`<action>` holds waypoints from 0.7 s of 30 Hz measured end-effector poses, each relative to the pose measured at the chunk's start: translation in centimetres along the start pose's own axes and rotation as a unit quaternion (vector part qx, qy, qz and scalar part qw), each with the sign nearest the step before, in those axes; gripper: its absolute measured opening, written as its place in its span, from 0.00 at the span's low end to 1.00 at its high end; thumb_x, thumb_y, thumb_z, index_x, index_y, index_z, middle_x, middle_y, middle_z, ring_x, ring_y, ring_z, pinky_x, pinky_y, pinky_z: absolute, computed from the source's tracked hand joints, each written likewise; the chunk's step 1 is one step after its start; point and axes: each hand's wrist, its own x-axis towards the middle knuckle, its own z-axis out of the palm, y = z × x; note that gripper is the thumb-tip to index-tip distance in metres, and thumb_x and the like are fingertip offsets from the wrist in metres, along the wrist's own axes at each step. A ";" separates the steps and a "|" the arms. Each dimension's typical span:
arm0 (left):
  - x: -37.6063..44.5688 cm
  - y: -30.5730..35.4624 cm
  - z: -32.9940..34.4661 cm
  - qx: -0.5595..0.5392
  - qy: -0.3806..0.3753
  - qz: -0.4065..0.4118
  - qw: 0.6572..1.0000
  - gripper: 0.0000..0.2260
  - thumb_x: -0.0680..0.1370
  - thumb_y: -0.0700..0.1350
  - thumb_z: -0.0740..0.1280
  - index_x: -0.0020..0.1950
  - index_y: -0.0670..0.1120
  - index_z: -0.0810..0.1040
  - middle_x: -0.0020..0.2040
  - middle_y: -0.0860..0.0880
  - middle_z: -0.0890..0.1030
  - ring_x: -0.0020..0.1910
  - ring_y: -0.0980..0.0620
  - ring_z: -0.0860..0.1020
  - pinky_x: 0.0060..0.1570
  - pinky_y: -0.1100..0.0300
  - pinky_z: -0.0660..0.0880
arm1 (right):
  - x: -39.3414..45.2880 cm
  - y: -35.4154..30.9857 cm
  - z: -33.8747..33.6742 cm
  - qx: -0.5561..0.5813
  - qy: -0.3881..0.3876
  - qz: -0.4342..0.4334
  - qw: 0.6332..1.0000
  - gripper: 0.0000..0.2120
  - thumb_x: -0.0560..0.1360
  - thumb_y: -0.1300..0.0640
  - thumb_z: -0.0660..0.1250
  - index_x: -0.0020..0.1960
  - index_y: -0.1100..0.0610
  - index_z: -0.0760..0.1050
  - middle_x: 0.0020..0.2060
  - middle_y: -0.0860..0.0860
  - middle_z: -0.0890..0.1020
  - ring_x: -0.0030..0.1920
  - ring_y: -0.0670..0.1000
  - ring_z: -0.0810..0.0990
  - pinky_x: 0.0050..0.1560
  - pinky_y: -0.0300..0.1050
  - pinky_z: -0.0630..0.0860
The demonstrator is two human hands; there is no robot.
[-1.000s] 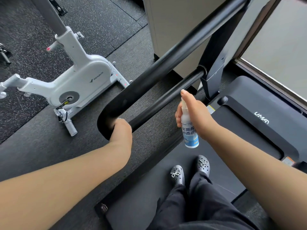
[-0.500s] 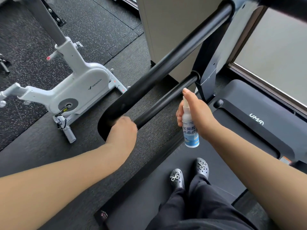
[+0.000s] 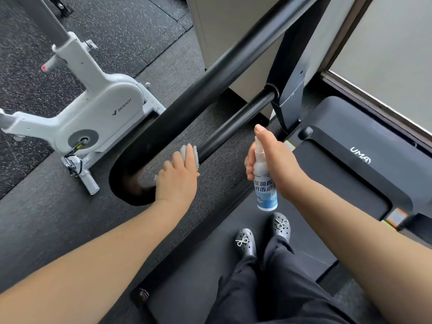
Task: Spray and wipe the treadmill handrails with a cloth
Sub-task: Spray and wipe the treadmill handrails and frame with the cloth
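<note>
A person stood on the black treadmill belt [image 3: 210, 265], seen from their own head looking down. Nearest the viewer were dark trouser legs and two black perforated clogs [image 3: 261, 235] with sparkly bows, side by side on the belt.

The left hand [image 3: 177, 181] reached forward to the black U-shaped handrail [image 3: 187, 106] on the left side. Its fingers lay close together and curled over a grey cloth [image 3: 190, 153], pressing the cloth against the lower bar of the rail, just beside the rail's rounded end. Only a small part of the cloth showed above the fingers and at the hand's left edge.

The right hand [image 3: 275, 164] held a small white spray bottle [image 3: 265, 183] upright, near the lower bar but not touching it. The fingers wrapped around the bottle's upper body, and one fingertip rested on top of the nozzle. The bottle carried a blue and white label with Chinese characters.

Farther ahead, the treadmill's dark motor cover [image 3: 350, 160] bore white lettering. To the left, on a speckled rubber floor [image 3: 117, 24], stood a white exercise bike [image 3: 93, 113], well apart from the rail.
</note>
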 end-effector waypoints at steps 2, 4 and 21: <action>1.8 1.4 -0.7 -0.036 0.008 0.006 0.999 0.32 0.77 0.53 0.64 0.74 0.39 0.59 0.59 0.38 0.74 0.43 0.43 0.77 0.37 0.52 0.76 | 0.5 0.0 -0.4 0.002 0.001 0.006 1.000 0.31 0.80 0.41 0.55 0.26 0.59 0.69 0.26 0.58 0.75 0.26 0.56 0.74 0.35 0.44 0.75; 3.8 3.1 -1.6 -0.057 0.001 0.011 0.998 0.31 0.79 0.54 0.61 0.75 0.40 0.56 0.61 0.38 0.72 0.46 0.43 0.76 0.41 0.52 0.76 | 1.0 -0.1 -1.0 0.005 0.007 0.011 1.000 0.30 0.80 0.41 0.55 0.25 0.59 0.69 0.26 0.57 0.75 0.26 0.56 0.74 0.36 0.45 0.75; 20.3 15.1 -6.5 -0.185 -0.031 0.053 0.981 0.35 0.80 0.54 0.59 0.77 0.42 0.42 0.67 0.38 0.63 0.59 0.39 0.70 0.54 0.46 0.71 | 8.1 -2.7 -8.0 0.020 0.033 -0.017 0.999 0.29 0.75 0.38 0.56 0.25 0.58 0.68 0.25 0.58 0.75 0.26 0.57 0.73 0.33 0.43 0.73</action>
